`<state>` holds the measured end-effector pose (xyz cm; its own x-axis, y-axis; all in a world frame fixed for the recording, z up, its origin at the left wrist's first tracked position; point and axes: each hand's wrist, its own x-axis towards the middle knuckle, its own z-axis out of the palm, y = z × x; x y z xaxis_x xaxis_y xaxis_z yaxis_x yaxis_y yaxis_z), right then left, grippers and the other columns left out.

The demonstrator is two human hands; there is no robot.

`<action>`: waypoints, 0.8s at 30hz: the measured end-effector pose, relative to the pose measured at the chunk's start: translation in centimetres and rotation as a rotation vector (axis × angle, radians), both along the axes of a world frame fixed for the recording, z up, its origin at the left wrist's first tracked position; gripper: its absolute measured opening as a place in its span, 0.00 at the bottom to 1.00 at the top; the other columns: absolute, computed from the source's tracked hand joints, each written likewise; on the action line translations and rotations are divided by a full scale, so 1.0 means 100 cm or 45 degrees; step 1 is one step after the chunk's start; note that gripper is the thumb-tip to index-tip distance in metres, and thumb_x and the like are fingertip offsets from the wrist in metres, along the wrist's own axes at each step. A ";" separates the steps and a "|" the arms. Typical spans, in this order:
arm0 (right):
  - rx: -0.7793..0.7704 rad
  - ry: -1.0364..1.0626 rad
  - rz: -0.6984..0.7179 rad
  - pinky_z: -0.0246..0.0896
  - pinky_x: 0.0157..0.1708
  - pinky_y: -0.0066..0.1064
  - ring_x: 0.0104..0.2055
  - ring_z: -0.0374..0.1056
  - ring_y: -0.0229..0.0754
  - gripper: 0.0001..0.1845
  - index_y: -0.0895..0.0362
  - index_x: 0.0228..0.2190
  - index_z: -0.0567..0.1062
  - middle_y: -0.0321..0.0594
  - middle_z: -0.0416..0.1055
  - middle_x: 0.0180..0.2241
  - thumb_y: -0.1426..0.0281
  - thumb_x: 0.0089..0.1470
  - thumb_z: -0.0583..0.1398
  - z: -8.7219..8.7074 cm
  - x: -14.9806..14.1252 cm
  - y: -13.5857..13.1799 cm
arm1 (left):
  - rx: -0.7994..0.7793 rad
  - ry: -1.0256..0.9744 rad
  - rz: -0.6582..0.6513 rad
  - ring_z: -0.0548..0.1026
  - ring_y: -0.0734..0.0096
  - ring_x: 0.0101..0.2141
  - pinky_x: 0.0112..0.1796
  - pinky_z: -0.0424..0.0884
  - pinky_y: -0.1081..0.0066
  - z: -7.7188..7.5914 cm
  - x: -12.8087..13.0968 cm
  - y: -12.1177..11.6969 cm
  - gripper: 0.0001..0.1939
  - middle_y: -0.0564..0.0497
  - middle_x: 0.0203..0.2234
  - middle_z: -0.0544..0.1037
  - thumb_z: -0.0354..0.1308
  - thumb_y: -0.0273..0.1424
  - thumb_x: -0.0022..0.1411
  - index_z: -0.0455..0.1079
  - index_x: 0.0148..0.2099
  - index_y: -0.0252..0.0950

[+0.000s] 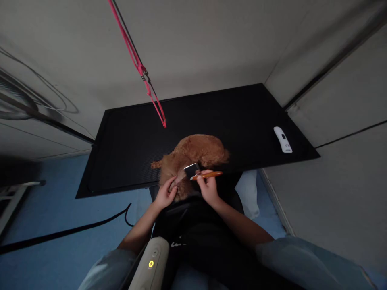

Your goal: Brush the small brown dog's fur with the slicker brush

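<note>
A curly brown dog (198, 147) lies on the black table (242, 112) close to its near edge. The fur at the dog's near end rests in my left hand (166, 194), thumb and fingers pressed around it; which body part this is, I cannot tell for sure. My right hand (208, 189) grips a slicker brush (213, 174) by its orange handle. The brush's flat dark head is tilted over the fur, just right of my left hand. Whether its pins touch the coat is hidden.
White clippers (283, 139) lie at the table's right end. A pink loop leash (137, 64) hangs over the table's far side. Below me, a pale device with a lit yellow button (151, 264) juts up near my lap. A black strap (75, 229) crosses at lower left.
</note>
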<state>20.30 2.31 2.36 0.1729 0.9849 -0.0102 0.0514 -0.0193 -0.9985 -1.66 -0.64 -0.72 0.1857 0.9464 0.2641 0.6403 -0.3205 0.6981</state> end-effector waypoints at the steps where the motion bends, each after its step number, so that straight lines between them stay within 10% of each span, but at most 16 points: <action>1: -0.037 0.021 0.073 0.65 0.42 0.36 0.38 0.68 0.42 0.14 0.54 0.36 0.61 0.40 0.68 0.35 0.60 0.51 0.56 -0.003 -0.002 -0.003 | 0.000 0.003 -0.011 0.75 0.61 0.46 0.46 0.73 0.63 0.001 0.000 0.001 0.23 0.41 0.48 0.75 0.53 0.33 0.62 0.62 0.58 0.33; 6: -0.074 0.019 -0.194 0.65 0.41 0.37 0.38 0.68 0.42 0.14 0.54 0.36 0.60 0.40 0.67 0.35 0.59 0.52 0.54 -0.012 -0.003 -0.007 | -0.028 0.043 -0.027 0.78 0.61 0.42 0.42 0.75 0.65 0.004 -0.001 0.001 0.25 0.42 0.44 0.78 0.53 0.33 0.62 0.62 0.60 0.32; 10: -0.114 0.089 0.109 0.66 0.39 0.36 0.36 0.68 0.42 0.13 0.54 0.35 0.61 0.39 0.68 0.33 0.60 0.51 0.56 -0.012 -0.003 -0.009 | 0.005 0.060 -0.016 0.78 0.61 0.41 0.40 0.76 0.66 0.004 0.000 0.000 0.26 0.42 0.43 0.78 0.53 0.34 0.62 0.61 0.61 0.32; 14: -0.142 0.020 -0.139 0.66 0.40 0.37 0.37 0.68 0.43 0.13 0.54 0.37 0.59 0.40 0.68 0.34 0.59 0.53 0.53 -0.012 -0.003 -0.009 | -0.015 0.103 -0.018 0.80 0.65 0.32 0.34 0.76 0.70 0.005 0.003 -0.003 0.26 0.43 0.37 0.80 0.52 0.34 0.62 0.60 0.62 0.32; 24: -0.179 0.032 -0.107 0.66 0.37 0.36 0.35 0.68 0.42 0.12 0.53 0.36 0.61 0.39 0.68 0.33 0.59 0.53 0.54 -0.025 0.000 -0.011 | 0.077 0.186 -0.057 0.76 0.73 0.21 0.28 0.75 0.74 0.004 0.006 -0.006 0.27 0.44 0.37 0.81 0.52 0.32 0.63 0.57 0.63 0.35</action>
<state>20.32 1.22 -0.11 0.2525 0.9556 -0.1521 0.0185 -0.1619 -0.9866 -1.04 -1.23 -0.36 0.2681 0.9194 0.2877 0.7176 -0.3898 0.5772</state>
